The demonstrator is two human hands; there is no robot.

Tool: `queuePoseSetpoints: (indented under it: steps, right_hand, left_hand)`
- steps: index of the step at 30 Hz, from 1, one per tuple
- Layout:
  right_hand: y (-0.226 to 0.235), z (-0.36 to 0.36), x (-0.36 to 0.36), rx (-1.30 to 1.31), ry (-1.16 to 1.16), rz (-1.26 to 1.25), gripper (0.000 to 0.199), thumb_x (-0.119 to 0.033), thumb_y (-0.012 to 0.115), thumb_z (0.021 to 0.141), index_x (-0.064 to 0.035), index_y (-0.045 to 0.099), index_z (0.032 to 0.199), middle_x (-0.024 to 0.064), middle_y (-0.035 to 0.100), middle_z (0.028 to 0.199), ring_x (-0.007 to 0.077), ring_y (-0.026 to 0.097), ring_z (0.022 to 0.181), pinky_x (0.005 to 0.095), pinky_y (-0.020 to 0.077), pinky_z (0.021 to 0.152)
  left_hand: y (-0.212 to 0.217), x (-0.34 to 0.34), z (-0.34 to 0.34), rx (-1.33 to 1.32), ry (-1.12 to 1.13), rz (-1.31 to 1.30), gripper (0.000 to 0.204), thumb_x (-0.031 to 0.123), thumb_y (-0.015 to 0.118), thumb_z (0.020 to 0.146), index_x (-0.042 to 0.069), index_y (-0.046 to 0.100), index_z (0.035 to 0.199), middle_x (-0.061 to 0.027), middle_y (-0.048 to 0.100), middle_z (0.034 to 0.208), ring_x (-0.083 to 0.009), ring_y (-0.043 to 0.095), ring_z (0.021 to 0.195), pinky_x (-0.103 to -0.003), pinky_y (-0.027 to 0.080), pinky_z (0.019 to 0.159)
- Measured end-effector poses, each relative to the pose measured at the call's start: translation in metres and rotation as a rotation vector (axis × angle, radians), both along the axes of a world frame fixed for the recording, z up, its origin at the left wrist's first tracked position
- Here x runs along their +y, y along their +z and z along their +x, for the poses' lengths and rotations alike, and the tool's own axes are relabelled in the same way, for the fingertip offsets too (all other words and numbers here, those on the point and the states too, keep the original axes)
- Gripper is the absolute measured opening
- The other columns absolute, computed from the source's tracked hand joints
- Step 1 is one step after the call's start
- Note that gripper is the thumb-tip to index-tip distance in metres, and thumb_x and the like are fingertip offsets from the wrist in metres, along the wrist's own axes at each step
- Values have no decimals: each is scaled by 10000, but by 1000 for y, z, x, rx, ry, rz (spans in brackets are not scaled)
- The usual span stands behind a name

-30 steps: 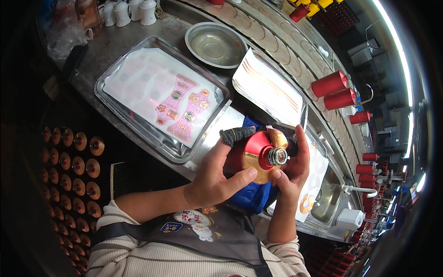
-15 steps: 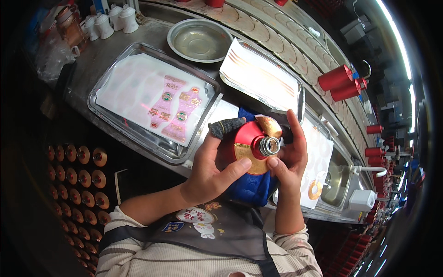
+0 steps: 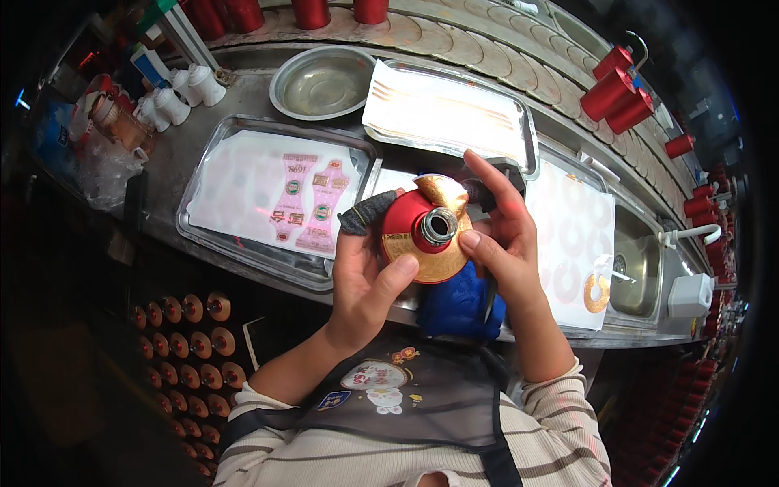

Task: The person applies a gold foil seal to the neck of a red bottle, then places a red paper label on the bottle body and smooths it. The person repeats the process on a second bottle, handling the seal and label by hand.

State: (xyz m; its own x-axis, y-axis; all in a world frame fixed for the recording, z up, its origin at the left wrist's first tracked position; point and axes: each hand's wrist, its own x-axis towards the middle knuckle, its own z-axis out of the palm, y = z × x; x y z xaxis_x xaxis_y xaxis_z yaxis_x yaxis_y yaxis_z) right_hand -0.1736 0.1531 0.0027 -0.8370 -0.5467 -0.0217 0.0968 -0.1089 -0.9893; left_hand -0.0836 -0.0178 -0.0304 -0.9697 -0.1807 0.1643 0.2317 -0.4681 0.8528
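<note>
A red bottle (image 3: 401, 214) with a bare threaded neck is tilted so its mouth faces up toward me. A gold ring-shaped decal (image 3: 442, 266) lies around its shoulder, one end lifted and curling at the far side. My left hand (image 3: 363, 280) grips the bottle's left side, its thumb pressed on the decal's lower left and a dark knit cover on a finger. On the other side my right hand (image 3: 513, 243) is closed around the bottle, thumb on the decal beside the neck, index finger stretched upward. Beneath the bottle is a blue cloth (image 3: 458, 308); the bottle's body is hidden.
A metal tray (image 3: 213, 225) with pink decal sheets lies left, near a metal basin (image 3: 280, 96). Another tray (image 3: 531, 150) bears a gold-striped sheet. At right, a decal sheet (image 3: 560, 235) adjoins a sink (image 3: 645, 294). Red bottles (image 3: 613, 93) stand along a conveyor (image 3: 454, 47).
The view has shifted. The bottle's mouth has tipped more toward me, and the hands have turned with it. Both thumbs remain on the gold decal.
</note>
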Motion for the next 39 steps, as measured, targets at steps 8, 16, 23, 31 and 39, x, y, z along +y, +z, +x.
queuePoseSetpoints:
  steps: [8, 16, 23, 31, 39]
  right_hand:
    - [-1, 1, -2, 34, 9, -74, 707, -31, 666, 860, 8, 372, 1501, 74, 425, 1525, 2, 552, 709, 170, 450, 648]
    - [-10, 1, -3, 111, 19, -80, 681, 13, 662, 857, 18, 386, 1479, 69, 410, 1549, -31, 448, 605, 166, 370, 546]
    - [-12, 0, -1, 108, 31, -69, 696, -17, 667, 863, 10, 373, 1493, 79, 396, 1553, -15, 489, 658, 170, 405, 583]
    - [-13, -1, -3, 85, 19, -73, 701, -74, 676, 874, 20, 358, 1492, 116, 360, 1580, 16, 599, 769, 170, 485, 677]
    - [-15, 1, -6, 108, -24, -96, 617, -1, 646, 863, 29, 427, 1439, 106, 410, 1556, -22, 466, 622, 166, 395, 575]
  left_hand:
    - [0, 2, 0, 4, 11, -51, 669, 62, 640, 904, 15, 287, 1470, -164, 428, 1419, -238, 476, 1311, -401, 389, 1122]
    - [-2, 3, 1, -21, 29, -56, 693, 50, 662, 890, 21, 283, 1469, -160, 437, 1409, -233, 481, 1306, -402, 398, 1118]
    - [-3, 6, 1, -10, 34, -49, 695, 56, 659, 894, 22, 276, 1474, -157, 437, 1411, -231, 479, 1309, -402, 387, 1125]
    - [-4, 4, 1, -12, 25, -49, 693, 60, 657, 896, 19, 275, 1472, -156, 437, 1408, -229, 479, 1308, -402, 387, 1124]
    - [-2, 4, 0, 2, 27, -46, 688, 54, 657, 895, 24, 280, 1470, -154, 439, 1403, -227, 495, 1289, -396, 410, 1106]
